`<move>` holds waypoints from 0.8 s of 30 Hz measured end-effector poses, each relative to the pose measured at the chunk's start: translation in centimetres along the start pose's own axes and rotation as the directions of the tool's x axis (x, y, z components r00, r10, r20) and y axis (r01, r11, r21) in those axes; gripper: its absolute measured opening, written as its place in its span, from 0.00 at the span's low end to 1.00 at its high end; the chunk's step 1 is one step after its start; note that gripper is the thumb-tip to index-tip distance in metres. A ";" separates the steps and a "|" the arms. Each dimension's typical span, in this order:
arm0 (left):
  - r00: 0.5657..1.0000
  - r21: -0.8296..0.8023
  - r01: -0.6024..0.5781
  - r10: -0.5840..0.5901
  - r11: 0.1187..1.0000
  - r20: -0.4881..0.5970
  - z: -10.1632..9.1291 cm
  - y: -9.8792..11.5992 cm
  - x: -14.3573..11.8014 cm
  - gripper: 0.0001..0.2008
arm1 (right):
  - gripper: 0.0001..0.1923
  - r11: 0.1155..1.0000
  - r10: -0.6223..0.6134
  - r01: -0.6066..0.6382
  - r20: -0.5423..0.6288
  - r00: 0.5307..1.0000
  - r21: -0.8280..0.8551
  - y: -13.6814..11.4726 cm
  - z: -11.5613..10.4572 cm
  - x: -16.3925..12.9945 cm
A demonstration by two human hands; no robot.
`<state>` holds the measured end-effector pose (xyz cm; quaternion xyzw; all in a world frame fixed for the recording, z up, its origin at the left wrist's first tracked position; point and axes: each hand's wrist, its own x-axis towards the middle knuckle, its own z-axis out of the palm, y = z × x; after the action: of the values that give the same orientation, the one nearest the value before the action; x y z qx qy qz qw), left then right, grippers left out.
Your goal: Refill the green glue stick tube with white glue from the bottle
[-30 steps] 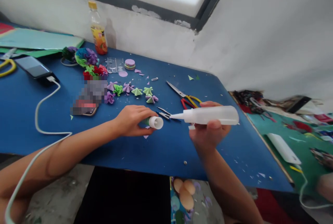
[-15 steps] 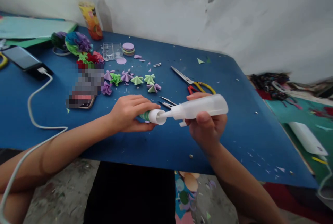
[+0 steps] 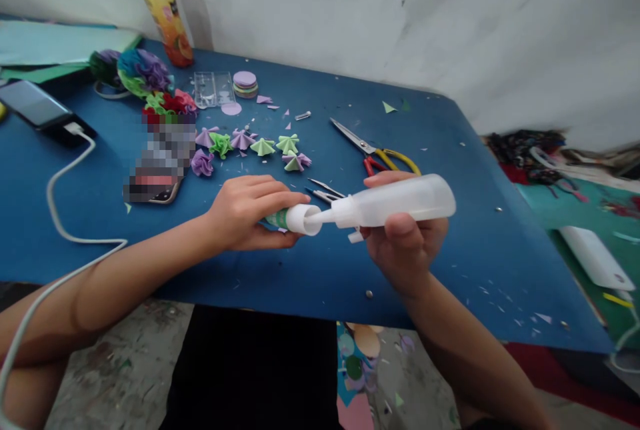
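Note:
My left hand (image 3: 245,211) is wrapped round a small green-and-white bottle (image 3: 301,219) lying on its side, its wide white mouth facing right. Translucent and white, a squeeze bottle (image 3: 407,200) is gripped in my right hand (image 3: 411,250). Its narrow nozzle points left, with the tip inside the small bottle's mouth. A little white cap dangles below the nozzle's base. Just behind the two bottles lie tweezers (image 3: 327,193), partly covered. Scissors (image 3: 373,149) with red and yellow handles rest beyond my right hand. Any liquid passing between the bottles cannot be made out.
Folded purple and green foam pieces (image 3: 263,147) form a row on the blue table (image 3: 300,283). Behind them are round foam discs (image 3: 245,82) and a clear plastic case (image 3: 213,89). A drink bottle (image 3: 170,27) stands by the wall. A white cable (image 3: 65,217) crosses the left side.
The view has shifted slightly. Both hands keep the same grips, and the nozzle tip stays in the small bottle's mouth. My right hand and the squeeze bottle sit a little further right.

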<state>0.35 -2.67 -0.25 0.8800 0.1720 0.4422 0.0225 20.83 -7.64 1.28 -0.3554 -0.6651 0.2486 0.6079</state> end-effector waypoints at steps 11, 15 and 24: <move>0.998 0.070 -0.066 0.064 0.995 0.027 -0.3 0.1 0.1 0.14 | 0.17 0.994 -0.042 0.040 -0.022 0.999 -0.103 -1.0 0.2 -0.3; 0.998 0.030 -0.054 0.053 0.998 0.021 -0.5 0.3 0.3 0.12 | 0.15 0.998 -0.026 0.024 -0.032 0.999 -0.052 -0.9 0.1 -0.3; 0.998 -0.041 -0.060 0.061 0.997 0.004 -0.7 0.6 0.3 0.13 | 0.17 0.996 -0.001 -0.004 -0.054 0.999 -0.091 -1.2 0.2 -0.3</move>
<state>0.18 -3.24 0.55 0.8852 0.1361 0.4440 0.0276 20.41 -8.62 1.94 -0.3898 -0.6589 0.2089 0.6085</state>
